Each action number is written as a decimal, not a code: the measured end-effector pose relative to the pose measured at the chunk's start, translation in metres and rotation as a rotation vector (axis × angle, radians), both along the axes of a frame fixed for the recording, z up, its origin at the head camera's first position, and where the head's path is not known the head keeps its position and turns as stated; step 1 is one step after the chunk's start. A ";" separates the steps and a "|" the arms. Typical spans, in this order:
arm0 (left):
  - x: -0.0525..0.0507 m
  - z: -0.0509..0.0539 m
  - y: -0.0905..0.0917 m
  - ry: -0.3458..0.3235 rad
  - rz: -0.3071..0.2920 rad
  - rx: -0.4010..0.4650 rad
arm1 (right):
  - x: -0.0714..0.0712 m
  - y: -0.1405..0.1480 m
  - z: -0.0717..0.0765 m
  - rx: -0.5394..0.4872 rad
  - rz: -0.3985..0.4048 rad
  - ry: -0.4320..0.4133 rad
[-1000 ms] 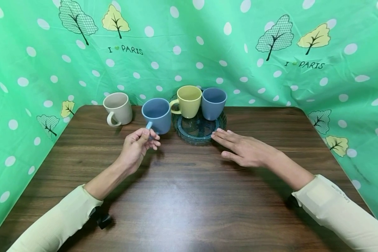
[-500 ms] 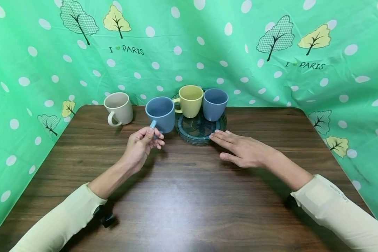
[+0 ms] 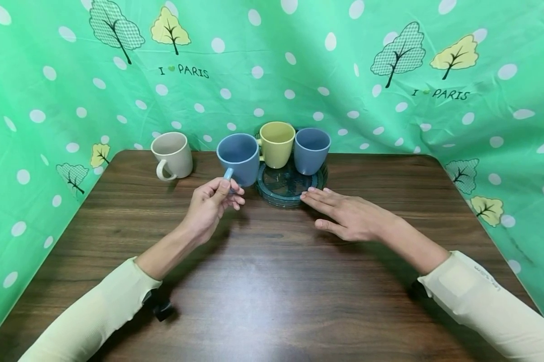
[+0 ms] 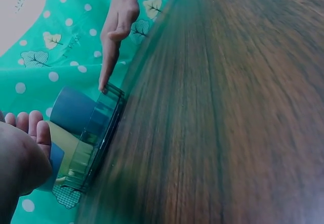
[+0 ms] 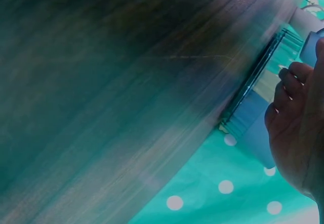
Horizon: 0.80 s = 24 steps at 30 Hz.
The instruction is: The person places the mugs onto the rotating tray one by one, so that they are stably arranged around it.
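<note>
My left hand pinches the handle of a blue mug between thumb and fingers. The mug is upright, at the left edge of a round, clear bluish tray, overlapping its rim in the head view. On the tray's back part stand a yellow mug and a second blue mug, whose handle is hidden. My right hand lies nearly flat with fingers straight, its fingertips at the tray's front right rim. In the left wrist view those fingertips meet the upper end of the tray wall.
A light grey mug stands upright at the back left of the brown wooden table. A green polka-dot cloth hangs right behind the table's back edge and down both sides.
My left hand has carried the blue mug to the right and slightly back, up to the tray's left edge, where it now partly covers the yellow mug's handle. The right hand stays nearly still.
</note>
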<state>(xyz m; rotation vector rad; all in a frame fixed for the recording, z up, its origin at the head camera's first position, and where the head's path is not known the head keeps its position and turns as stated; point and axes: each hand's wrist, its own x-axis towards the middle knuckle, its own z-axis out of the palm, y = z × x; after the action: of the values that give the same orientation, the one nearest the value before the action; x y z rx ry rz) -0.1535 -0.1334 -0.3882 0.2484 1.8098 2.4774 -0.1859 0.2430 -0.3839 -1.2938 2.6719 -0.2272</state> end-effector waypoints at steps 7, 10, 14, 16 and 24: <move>-0.005 -0.001 0.005 0.005 -0.007 0.009 | 0.000 -0.002 0.001 0.000 -0.002 -0.001; -0.006 -0.002 0.006 0.008 -0.012 0.011 | 0.000 -0.002 0.001 0.003 0.000 0.000; -0.006 -0.001 0.009 0.008 -0.018 0.013 | 0.000 -0.003 0.001 0.007 0.003 0.004; -0.007 0.000 0.011 0.006 -0.022 0.017 | 0.000 -0.003 0.001 0.009 0.004 0.006; -0.012 0.002 0.023 -0.010 -0.033 0.010 | 0.001 -0.004 0.002 0.013 0.000 0.005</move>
<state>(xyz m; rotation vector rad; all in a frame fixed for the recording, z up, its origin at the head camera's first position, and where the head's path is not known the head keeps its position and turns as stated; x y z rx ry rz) -0.1657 -0.1102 -0.3861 0.2637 1.7752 2.4615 -0.1847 0.2388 -0.3823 -1.2925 2.6723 -0.2064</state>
